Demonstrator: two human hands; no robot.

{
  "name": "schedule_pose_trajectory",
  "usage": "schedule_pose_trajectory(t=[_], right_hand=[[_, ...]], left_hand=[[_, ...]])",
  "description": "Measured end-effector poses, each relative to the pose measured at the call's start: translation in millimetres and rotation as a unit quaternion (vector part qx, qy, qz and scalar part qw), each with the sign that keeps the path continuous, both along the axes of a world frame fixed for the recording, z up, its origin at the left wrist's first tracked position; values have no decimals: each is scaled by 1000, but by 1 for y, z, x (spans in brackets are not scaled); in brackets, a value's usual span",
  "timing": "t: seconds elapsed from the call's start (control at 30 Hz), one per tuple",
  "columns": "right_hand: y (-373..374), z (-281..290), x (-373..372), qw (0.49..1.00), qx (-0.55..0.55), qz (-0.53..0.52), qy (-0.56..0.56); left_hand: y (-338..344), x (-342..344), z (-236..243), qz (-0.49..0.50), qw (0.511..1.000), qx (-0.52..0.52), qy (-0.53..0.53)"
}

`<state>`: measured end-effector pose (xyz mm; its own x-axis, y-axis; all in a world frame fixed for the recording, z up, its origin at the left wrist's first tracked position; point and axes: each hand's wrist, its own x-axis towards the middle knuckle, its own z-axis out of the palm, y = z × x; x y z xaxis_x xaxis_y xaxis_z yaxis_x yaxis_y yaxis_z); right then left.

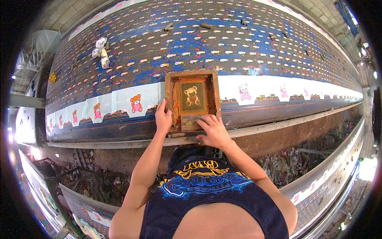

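A wooden screen frame [216,89] stands on the long printing table, its mesh [201,95] showing a bear stencil. My left hand [163,117] grips the frame's left side near the lower corner. My right hand [213,131] has its fingers curled over a flat wooden bar [190,122] at the frame's lower end, thumb below it. White fabric pieces [244,99] lie in a row either side of the frame: brown-headed bears in pink on those at left, paler pink bear outlines on those at right.
The dark speckled table top [143,44] stretches beyond the row, with a crumpled white bundle [99,51] and small dark objects [205,26] on it. A rail [262,125] runs along the near edge above littered ground [286,159]. Another printing table [318,179] is at lower right.
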<state>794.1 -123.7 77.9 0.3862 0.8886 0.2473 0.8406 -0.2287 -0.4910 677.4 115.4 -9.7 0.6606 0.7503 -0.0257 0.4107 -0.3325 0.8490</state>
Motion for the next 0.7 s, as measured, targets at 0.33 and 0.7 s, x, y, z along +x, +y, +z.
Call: schedule_pose_trajectory(t=[0.33, 0.7], right_hand=[[36, -21, 5, 999, 14, -48, -3], [65, -45, 39, 992, 86, -58, -72]], left_hand=[[8, 0, -3, -19, 999, 18, -20], [8, -4, 3, -31, 999, 22, 3]])
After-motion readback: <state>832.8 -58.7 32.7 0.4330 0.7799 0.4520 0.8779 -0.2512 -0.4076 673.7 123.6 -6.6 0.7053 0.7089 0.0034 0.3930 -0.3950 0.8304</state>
